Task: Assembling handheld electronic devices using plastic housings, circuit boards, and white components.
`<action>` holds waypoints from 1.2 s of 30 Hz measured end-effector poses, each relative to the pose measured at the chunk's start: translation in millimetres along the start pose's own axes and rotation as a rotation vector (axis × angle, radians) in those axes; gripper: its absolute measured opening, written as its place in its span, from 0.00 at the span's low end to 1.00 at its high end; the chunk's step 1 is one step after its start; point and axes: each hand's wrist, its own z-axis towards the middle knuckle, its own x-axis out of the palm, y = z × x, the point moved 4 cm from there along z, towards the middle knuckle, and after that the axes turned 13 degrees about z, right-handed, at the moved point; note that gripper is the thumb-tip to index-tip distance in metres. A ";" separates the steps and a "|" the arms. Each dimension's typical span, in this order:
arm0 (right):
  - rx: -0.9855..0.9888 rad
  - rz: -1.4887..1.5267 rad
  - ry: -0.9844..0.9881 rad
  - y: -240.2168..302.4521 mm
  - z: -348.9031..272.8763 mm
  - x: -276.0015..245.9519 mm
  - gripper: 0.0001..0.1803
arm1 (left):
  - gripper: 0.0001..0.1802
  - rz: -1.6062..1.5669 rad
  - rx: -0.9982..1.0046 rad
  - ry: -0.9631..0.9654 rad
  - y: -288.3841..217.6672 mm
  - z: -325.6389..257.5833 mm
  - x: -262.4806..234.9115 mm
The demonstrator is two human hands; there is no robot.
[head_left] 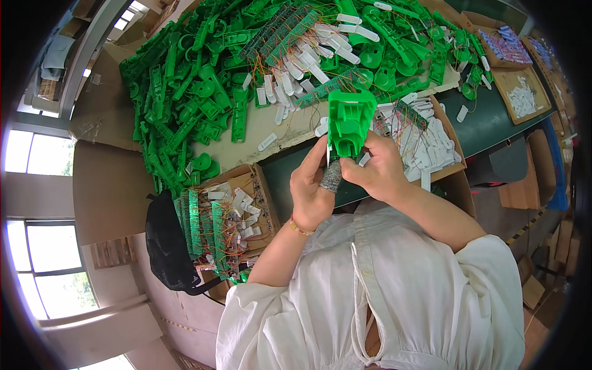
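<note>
A green plastic housing (349, 120) is held up at chest height, just above the table's near edge, w/ its open end turned down toward the hands; it is pinched from below by the left hand (314, 185), whose thumb wears a grey fabric cot (332, 177), and is gripped on its lower right side by the right hand (377, 169), fingers curled round it; both hands are closed on the one piece, so nothing else is carried; whether a small part is being pushed into the housing's base can't be told, as the spot is hidden by fingers; judged from the layout, the job looks far from finished: a big heap of green plastic parts (191, 92) is spread over cardboard at the far left, approx. untouched, w/ white plastic clips (308, 55) and wired green circuit strips (277, 31) scattered among them; a cardboard box (259, 185) of more wired strips and clips sits near the left elbow, beside a black bag (166, 240); another box of white clips (431, 142) lies just beyond the right hand; no stack of finished pieces is made out.
</note>
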 end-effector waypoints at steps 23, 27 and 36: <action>0.580 0.408 0.352 2.8 -23.7 -80.2 0.21 | 0.28 0.319 -0.337 -0.164 84.9 39.0 -73.7; 0.729 0.228 0.532 47.2 -46.6 -143.3 0.18 | 0.36 1.120 -0.400 -0.230 150.6 64.9 -185.0; 0.792 -0.279 0.144 32.6 -80.4 -217.0 0.17 | 0.22 1.288 -0.518 -0.165 184.0 60.4 -196.2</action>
